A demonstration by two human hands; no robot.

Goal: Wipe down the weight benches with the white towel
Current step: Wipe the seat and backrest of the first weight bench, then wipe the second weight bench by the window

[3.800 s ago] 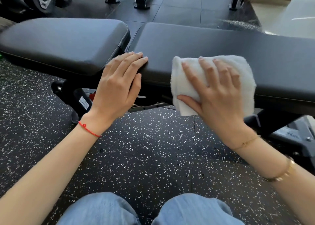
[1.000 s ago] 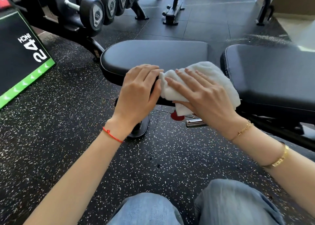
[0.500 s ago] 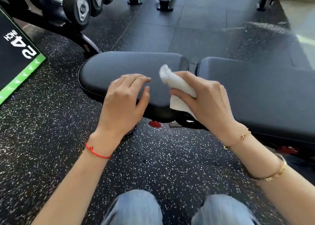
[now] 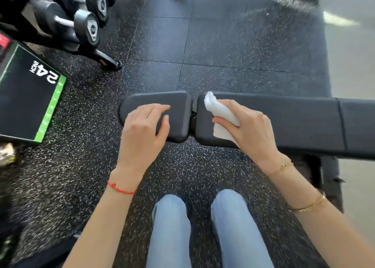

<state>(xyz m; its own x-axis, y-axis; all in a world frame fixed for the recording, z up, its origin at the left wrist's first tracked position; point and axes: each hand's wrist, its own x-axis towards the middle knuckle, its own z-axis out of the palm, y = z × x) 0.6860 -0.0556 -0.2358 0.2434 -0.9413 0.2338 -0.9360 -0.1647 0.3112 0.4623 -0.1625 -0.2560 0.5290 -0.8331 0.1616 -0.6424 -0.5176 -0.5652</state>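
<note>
A black padded weight bench lies across the middle of the view, with a short seat pad (image 4: 178, 105) on the left and a long back pad (image 4: 294, 121) on the right. My left hand (image 4: 142, 131) rests flat on the seat pad, fingers spread, holding nothing. My right hand (image 4: 251, 129) grips the bunched white towel (image 4: 220, 113) and holds it on the left end of the back pad, next to the gap between the pads.
A rack of black dumbbells (image 4: 85, 24) stands at the upper left. A black box with a green edge (image 4: 30, 97) sits on the floor at the left. Speckled rubber floor (image 4: 203, 166) surrounds the bench. My knees in blue jeans (image 4: 203, 227) are below.
The view has risen and pulled back, so the bench looks smaller. My right hand has carried the towel from the seat pad across the gap onto the back pad. My left hand stays on the seat pad.
</note>
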